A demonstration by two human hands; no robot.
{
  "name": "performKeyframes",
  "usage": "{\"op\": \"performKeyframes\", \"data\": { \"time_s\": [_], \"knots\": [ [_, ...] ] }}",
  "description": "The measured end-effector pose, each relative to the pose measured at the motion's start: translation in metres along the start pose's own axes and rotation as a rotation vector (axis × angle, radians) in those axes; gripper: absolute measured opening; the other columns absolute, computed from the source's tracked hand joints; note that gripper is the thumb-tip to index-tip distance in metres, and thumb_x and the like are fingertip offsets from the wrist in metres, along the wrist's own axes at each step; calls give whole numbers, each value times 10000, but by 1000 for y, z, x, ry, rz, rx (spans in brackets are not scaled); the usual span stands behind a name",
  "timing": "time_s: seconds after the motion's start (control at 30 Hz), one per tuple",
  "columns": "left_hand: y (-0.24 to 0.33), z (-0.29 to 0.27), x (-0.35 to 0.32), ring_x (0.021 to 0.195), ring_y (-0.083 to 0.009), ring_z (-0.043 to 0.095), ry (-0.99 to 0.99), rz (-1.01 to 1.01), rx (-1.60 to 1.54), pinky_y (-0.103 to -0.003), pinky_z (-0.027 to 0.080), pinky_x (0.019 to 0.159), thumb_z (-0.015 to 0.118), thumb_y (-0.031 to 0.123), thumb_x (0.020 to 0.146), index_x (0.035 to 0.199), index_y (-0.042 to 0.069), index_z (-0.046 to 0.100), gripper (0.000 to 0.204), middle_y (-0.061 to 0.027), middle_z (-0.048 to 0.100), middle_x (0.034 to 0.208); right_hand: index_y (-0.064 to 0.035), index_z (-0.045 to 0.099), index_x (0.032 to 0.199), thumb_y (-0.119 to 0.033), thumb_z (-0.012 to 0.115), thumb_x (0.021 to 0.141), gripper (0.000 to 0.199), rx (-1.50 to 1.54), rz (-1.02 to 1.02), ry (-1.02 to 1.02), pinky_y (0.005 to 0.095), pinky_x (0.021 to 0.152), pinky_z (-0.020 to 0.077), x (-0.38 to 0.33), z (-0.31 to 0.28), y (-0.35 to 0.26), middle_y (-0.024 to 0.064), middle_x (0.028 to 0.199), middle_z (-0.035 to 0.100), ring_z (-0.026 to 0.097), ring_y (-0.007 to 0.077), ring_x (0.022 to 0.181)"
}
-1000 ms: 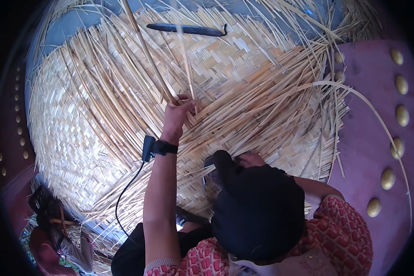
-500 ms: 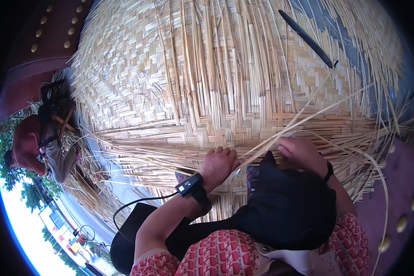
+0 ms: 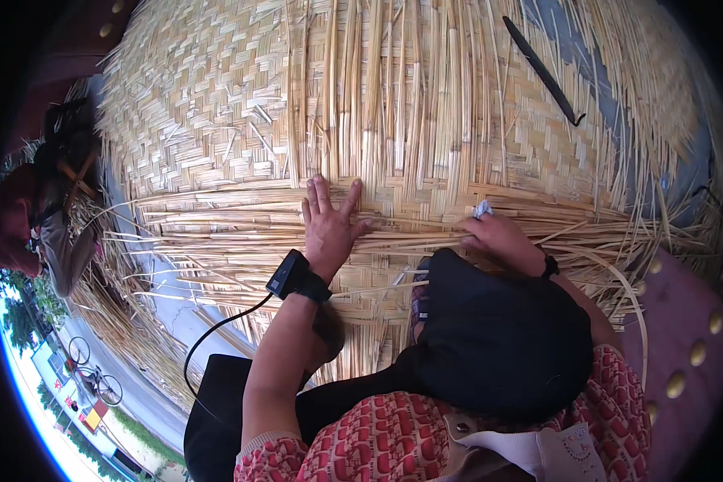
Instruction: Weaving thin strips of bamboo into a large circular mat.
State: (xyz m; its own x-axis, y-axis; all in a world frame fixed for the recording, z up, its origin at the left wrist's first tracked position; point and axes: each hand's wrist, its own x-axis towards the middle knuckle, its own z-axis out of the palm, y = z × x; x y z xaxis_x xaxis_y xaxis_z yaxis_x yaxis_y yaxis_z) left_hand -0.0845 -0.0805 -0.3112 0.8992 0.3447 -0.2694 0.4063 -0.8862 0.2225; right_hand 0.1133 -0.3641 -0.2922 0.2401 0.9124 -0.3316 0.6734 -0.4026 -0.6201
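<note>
A large mat (image 3: pixel 201 128) woven from pale split reeds spreads in front of me. My left hand (image 3: pixel 329 230) lies flat on it with fingers spread, over crosswise strips near the weave's edge. To its right, my right hand (image 3: pixel 502 243) is closed, thumb and fingers pinched at the end of the crosswise reed strips (image 3: pixel 414 238). Something whitish is wrapped around one of its fingers. Many loose lengthwise reeds (image 3: pixel 369 104) lie over the far weave. My black-clad knee (image 3: pixel 506 337) rises just below the right hand and hides part of the mat.
A long dark narrow tool (image 3: pixel 543 71) with a hooked end lies on the mat at the far right. Loose reed ends stick out on both sides. At the left edge another person (image 3: pixel 24 213) sits low beside a reed pile. A studded maroon panel (image 3: pixel 691 321) stands at the right.
The long strips that slanted up right between my hands no longer stand out; strips lie crosswise. My left hand has moved up-left and opened flat. My right hand has shifted slightly; the view has turned.
</note>
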Motion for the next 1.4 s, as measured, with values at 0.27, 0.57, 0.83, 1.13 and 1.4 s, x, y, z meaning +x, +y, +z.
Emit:
{"op": "performKeyframes", "data": {
  "time_s": [0.27, 0.57, 0.83, 1.13, 1.4],
  "knots": [
    [142, -61, 24, 1293, -422, 424, 71, 427, -451, -484, 379, 1045, 661, 160, 876, 1288, 65, 542, 440, -230, 445, 1388, -123, 617, 871, -216, 601, 880, 95, 80, 239, 422, 446, 677, 428, -59, -13, 9, 109, 753, 577, 584, 341, 754],
    [200, -73, -11, 1227, -286, 525, -473, -10, -1606, -422, 495, 954, 607, 148, 949, 1382, 28, 419, 487, -130, 541, 1288, -161, 632, 911, -238, 643, 880, 83, -17, 108, 834, 387, 629, 463, -76, -50, -20, 37, 820, 617, 614, 240, 741],
    [156, -92, 43, 1005, -201, 628, 300, -47, -1562, -301, 546, 832, 560, 121, 980, 1071, 70, 533, 108, -113, 614, 1070, -144, 642, 949, -283, 650, 876, 157, 152, 32, 635, 403, 618, 490, -5, -82, -26, 79, 764, 628, 636, 275, 716],
    [141, -66, 47, 842, -222, 693, 216, -502, -1860, -312, 602, 657, 666, 58, 908, 1063, 35, 555, 192, -107, 666, 931, -130, 694, 891, -149, 726, 779, 118, 16, -51, 898, 384, 671, 504, 15, -66, -42, 68, 786, 636, 617, 282, 758],
    [117, -43, 25, 787, -167, 654, 163, -329, -1957, -317, 588, 649, 632, 126, 945, 1120, 56, 530, 214, -52, 626, 891, -49, 578, 956, -102, 663, 870, 132, 287, -93, 350, 357, 648, 505, 11, -66, -52, 100, 796, 620, 628, 270, 695]
  ]
}}
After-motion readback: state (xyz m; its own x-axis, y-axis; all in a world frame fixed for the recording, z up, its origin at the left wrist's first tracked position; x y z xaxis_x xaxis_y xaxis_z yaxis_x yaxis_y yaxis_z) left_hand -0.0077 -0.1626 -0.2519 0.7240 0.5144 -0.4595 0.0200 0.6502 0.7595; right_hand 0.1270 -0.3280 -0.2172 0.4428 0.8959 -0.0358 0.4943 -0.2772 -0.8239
